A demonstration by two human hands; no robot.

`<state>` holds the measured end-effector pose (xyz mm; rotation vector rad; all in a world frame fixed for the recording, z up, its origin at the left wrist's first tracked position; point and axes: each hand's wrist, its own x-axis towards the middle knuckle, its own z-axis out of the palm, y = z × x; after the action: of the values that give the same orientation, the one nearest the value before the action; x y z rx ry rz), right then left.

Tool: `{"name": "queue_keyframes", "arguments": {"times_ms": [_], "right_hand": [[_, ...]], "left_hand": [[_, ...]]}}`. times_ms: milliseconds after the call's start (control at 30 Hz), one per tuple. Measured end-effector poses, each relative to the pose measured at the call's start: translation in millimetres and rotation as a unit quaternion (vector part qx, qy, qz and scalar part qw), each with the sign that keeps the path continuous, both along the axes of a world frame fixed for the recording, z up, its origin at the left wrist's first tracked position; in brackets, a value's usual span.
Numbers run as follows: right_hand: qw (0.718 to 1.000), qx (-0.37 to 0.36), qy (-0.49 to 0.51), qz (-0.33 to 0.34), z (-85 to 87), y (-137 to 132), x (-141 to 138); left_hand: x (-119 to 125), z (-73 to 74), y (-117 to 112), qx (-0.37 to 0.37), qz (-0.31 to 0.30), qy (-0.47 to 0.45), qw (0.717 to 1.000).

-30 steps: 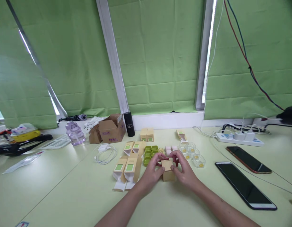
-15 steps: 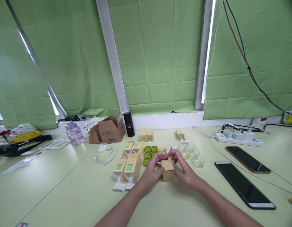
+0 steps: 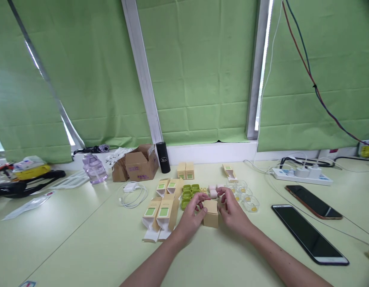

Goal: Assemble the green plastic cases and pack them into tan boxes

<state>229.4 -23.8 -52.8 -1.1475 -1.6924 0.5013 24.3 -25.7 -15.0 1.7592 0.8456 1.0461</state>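
A small tan cardboard box (image 3: pixel 211 214) stands on the pale green table (image 3: pixel 83 239) between both hands. My left hand (image 3: pixel 191 219) grips its left side with curled fingers. My right hand (image 3: pixel 232 213) holds its right side, fingers bent over the top. Behind the box lie green square trays (image 3: pixel 189 193), small pink blocks (image 3: pixel 213 192) and clear plastic cups with yellow bits (image 3: pixel 247 197). To the left lie flat tan cartons with green labels (image 3: pixel 160 211).
Two dark phones (image 3: pixel 310 233) lie at right, a white power strip (image 3: pixel 302 175) with cables behind them. A brown open carton (image 3: pixel 141 163), a black cylinder (image 3: pixel 163 156), a purple bottle (image 3: pixel 95 168) and a white cable (image 3: pixel 132 195) sit at left.
The box has tilted and shifted slightly away from me, and both hands have moved with it, fingers closing tighter on its top.
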Motion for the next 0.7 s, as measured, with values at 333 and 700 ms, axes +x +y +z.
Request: {"name": "queue_keyframes", "arguments": {"times_ms": [333, 700], "right_hand": [[0.993, 0.038, 0.006, 0.115, 16.6, -17, 1], [0.998, 0.018, 0.003, 0.057, 4.2, -7, -2]], "left_hand": [[2, -9.4, 12, -0.027, 0.055, -0.045, 0.997], [1, -7.4, 13, 0.032, 0.116, -0.006, 0.993]]}}
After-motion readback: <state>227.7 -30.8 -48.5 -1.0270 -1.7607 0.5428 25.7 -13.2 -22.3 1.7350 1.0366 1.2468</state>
